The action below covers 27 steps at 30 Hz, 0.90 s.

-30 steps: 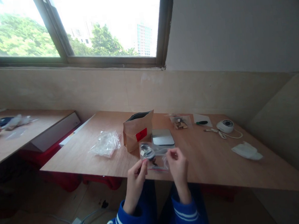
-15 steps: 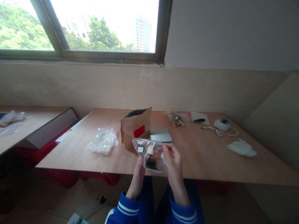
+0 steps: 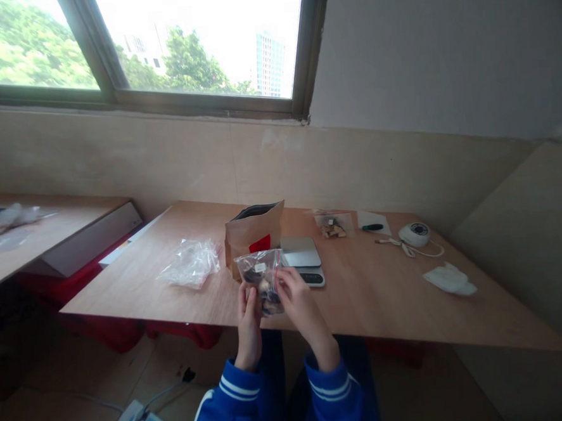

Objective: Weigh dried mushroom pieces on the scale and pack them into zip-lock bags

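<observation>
Head view, lower centre: our left hand (image 3: 248, 314) and right hand (image 3: 298, 298) pinch a clear bag (image 3: 260, 276) — shifted left since before.

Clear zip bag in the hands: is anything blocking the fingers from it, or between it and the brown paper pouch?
Nothing visible. The left hand and right hand both hold the clear zip bag, and the brown paper pouch shows directly behind it. The digital scale stands to the pouch's right, not between.
</observation>
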Each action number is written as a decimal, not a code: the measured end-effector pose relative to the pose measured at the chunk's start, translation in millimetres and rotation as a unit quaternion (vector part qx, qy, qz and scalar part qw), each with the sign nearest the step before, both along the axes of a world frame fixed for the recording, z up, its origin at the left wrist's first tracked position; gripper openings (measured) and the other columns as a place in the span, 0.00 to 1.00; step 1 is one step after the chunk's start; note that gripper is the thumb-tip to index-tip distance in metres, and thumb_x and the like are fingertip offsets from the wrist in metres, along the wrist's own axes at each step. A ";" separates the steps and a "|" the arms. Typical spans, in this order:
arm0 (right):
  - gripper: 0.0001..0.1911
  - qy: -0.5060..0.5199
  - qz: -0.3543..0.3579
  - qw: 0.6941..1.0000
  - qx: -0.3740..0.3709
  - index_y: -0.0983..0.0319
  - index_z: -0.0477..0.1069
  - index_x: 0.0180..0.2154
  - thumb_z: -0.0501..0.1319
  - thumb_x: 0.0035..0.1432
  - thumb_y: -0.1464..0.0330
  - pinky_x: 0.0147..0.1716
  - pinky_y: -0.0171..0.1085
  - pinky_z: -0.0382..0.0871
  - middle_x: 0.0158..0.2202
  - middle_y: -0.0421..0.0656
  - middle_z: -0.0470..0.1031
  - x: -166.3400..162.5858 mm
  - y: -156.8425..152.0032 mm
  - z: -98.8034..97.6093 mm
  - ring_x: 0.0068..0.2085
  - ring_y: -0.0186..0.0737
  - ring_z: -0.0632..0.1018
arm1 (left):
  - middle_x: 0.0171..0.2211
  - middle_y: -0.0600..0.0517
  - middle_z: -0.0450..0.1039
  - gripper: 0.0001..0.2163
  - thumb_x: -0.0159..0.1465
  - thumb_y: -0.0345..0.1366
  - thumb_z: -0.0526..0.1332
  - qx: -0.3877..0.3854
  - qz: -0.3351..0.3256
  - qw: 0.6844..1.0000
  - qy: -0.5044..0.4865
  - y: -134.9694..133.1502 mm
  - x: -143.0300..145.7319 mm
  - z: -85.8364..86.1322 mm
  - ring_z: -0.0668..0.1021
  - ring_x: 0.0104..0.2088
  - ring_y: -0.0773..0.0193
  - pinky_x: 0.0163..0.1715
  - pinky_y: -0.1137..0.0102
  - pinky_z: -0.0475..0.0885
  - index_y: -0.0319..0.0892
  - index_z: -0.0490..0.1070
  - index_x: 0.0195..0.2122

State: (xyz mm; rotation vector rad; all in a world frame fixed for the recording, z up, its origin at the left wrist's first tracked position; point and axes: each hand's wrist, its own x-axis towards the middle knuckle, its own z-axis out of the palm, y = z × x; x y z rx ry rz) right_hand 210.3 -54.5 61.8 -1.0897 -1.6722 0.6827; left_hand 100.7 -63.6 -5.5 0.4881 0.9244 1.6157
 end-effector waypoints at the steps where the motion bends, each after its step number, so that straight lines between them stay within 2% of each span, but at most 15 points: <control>1: 0.11 -0.006 0.010 1.000 -0.001 0.57 0.73 0.42 0.56 0.59 0.70 0.51 0.42 0.67 0.46 0.45 0.72 -2.4 6.1 -0.7 0.48 0.44 0.74 | 0.53 0.50 0.71 0.23 0.57 0.45 0.64 0.003 0.000 1.000 -0.011 0.8 0.8 1.0 0.76 0.49 0.61 0.44 0.70 0.71 0.50 0.65 0.54; 3: 0.10 -0.014 0.046 0.999 -0.008 0.57 0.72 0.42 0.57 0.58 0.70 0.51 0.42 0.66 0.47 0.45 0.71 -5.2 17.2 -1.2 0.49 0.44 0.73 | 0.56 0.50 0.69 0.24 0.58 0.45 0.63 0.006 0.001 1.000 -0.022 2.9 0.8 1.7 0.74 0.51 0.60 0.46 0.69 0.71 0.51 0.64 0.55; 7: 0.08 0.024 0.114 0.992 -0.054 0.59 0.71 0.40 0.57 0.58 0.67 0.41 0.39 0.71 0.40 0.43 0.74 -4.2 31.8 -3.3 0.40 0.41 0.76 | 0.55 0.50 0.71 0.22 0.58 0.43 0.64 -0.013 0.009 0.999 -0.028 10.4 -4.7 -3.7 0.75 0.51 0.61 0.44 0.71 0.71 0.50 0.67 0.54; 11: 0.12 0.105 0.123 0.978 -0.131 0.61 0.68 0.42 0.60 0.56 0.64 0.37 0.37 0.72 0.37 0.41 0.75 1.1 39.6 -8.9 0.37 0.39 0.77 | 0.48 0.50 0.76 0.19 0.55 0.39 0.66 -0.028 0.021 0.999 -0.018 21.9 -10.6 -9.2 0.77 0.46 0.63 0.43 0.73 0.71 0.46 0.72 0.48; 16: 0.19 0.148 0.124 0.963 -0.191 0.61 0.70 0.43 0.66 0.49 0.64 0.40 0.38 0.72 0.39 0.42 0.76 8.5 51.2 -16.1 0.39 0.38 0.77 | 0.41 0.49 0.77 0.19 0.53 0.42 0.68 -0.001 0.030 0.999 0.026 34.7 -10.1 -7.9 0.79 0.40 0.63 0.38 0.73 0.72 0.40 0.73 0.43; 19: 0.20 0.163 0.123 0.957 -0.206 0.62 0.71 0.43 0.68 0.47 0.64 0.38 0.38 0.73 0.37 0.43 0.78 11.4 55.9 -16.4 0.37 0.38 0.78 | 0.37 0.51 0.77 0.17 0.53 0.42 0.67 0.022 0.020 0.999 0.042 39.1 -7.4 -10.7 0.78 0.37 0.65 0.37 0.73 0.71 0.40 0.72 0.41; 24: 0.16 0.117 0.201 0.953 -0.194 0.63 0.75 0.38 0.67 0.48 0.61 0.36 0.39 0.73 0.35 0.43 0.79 13.9 56.6 -13.5 0.35 0.41 0.78 | 0.34 0.54 0.75 0.12 0.54 0.40 0.67 0.067 -0.002 0.997 0.043 40.7 -6.8 -24.0 0.77 0.36 0.67 0.38 0.74 0.70 0.41 0.72 0.37; 27: 0.17 0.101 0.189 0.954 -0.209 0.64 0.75 0.36 0.68 0.46 0.61 0.36 0.39 0.72 0.33 0.44 0.79 14.0 59.1 -15.9 0.34 0.42 0.78 | 0.34 0.53 0.76 0.12 0.54 0.40 0.68 0.064 -0.008 0.997 0.040 39.6 -8.5 -28.4 0.77 0.35 0.67 0.36 0.74 0.70 0.40 0.73 0.37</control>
